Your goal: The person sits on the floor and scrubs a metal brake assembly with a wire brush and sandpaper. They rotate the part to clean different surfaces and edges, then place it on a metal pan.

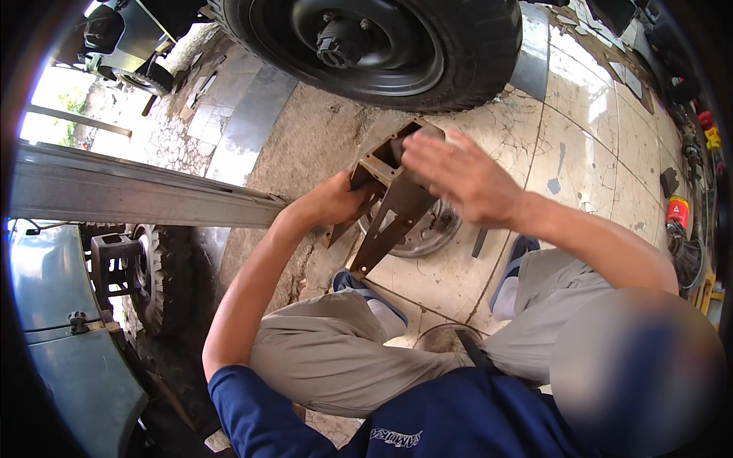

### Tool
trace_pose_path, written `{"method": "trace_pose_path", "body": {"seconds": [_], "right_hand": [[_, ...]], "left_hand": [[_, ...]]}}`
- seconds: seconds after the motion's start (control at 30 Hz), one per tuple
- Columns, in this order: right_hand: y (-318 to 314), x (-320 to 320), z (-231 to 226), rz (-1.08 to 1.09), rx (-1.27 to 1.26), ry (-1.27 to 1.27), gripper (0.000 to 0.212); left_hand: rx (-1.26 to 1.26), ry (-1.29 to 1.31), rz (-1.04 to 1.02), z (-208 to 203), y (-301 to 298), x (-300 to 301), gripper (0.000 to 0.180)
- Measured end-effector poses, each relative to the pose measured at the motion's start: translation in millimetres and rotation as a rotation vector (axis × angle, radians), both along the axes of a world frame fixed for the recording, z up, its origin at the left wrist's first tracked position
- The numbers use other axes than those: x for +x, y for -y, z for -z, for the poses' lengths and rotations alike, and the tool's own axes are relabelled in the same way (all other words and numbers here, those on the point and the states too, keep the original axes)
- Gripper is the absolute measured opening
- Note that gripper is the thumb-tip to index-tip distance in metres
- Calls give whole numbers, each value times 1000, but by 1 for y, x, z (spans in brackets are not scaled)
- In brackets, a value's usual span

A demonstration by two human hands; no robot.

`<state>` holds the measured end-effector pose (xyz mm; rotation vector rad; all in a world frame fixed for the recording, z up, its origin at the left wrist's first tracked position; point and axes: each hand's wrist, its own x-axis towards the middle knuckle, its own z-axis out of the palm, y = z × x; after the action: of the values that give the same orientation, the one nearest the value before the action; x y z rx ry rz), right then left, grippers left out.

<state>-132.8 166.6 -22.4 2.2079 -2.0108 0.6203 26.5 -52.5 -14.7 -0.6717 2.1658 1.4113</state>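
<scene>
A brown metal bracket (405,200) stands tilted in front of me, with a box-shaped open upper end and tapering legs with holes. My left hand (336,200) is closed around its left side, fingers partly hidden behind the metal. Over the upper right side lies my right hand (472,179), fingers stretched out and slightly blurred; whether anything is under them is hidden. Beneath the bracket, a round grey metal disc (447,225) rests on the floor. To its right is a short dark strip (479,243).
A large black-rimmed tyre (481,57) stands just beyond the bracket. From the left, a grey metal beam (145,187) reaches toward my left forearm. Blue-green vehicle bodywork (72,343) is at lower left. A red can (676,210) stands among clutter along the right.
</scene>
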Motion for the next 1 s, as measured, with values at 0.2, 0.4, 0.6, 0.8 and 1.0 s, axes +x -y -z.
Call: {"method": "trace_pose_path", "body": {"seconds": [0.2, 0.4, 0.6, 0.8, 1.0], "right_hand": [[1, 23, -13, -51, 3, 177, 51], [13, -41, 34, 449, -64, 748, 45], [13, -33, 71, 678, 19, 1037, 45], [11, -27, 53, 646, 90, 1659, 44], [10, -40, 33, 558, 67, 1717, 43]], "left_hand": [[-369, -801, 124, 55, -4, 5, 20], [37, -215, -438, 18, -38, -24, 33], [119, -290, -501, 22, -54, -25, 28], [240, -286, -549, 5, -86, -26, 22], [173, -355, -522, -9, -93, -34, 28]]}}
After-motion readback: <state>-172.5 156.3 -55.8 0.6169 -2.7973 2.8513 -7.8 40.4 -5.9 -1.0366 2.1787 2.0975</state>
